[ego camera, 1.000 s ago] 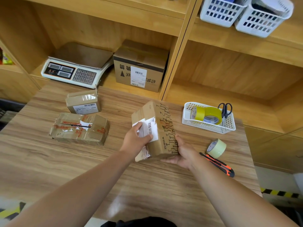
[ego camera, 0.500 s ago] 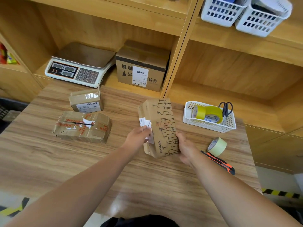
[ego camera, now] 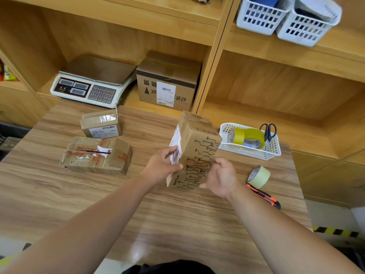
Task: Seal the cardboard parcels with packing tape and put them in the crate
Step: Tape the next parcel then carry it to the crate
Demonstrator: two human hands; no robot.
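Observation:
A printed cardboard parcel [ego camera: 199, 143] with black circuit-like lines and a white label stands tilted on end above the wooden table [ego camera: 177, 218]. My left hand [ego camera: 161, 168] grips its left side over the label. My right hand [ego camera: 222, 177] has its fingers curled against the lower right face, with the thumb at the bottom edge. A pale tape roll [ego camera: 259, 177] lies on the table just right of my right hand. Two more parcels sit to the left: a small one [ego camera: 100, 125] and a crumpled, heavily taped one [ego camera: 96, 155].
An orange utility knife [ego camera: 264, 196] lies by the tape roll. A white basket [ego camera: 250, 153] holds yellow tape [ego camera: 252, 135] and scissors [ego camera: 268, 131]. A scale [ego camera: 92, 82] and a large box [ego camera: 167, 82] sit on the shelf behind. The table's right edge is close.
The parcel has been turned from lying tilted to standing on end and lifted higher. My right hand shifted from its right side to its lower right corner.

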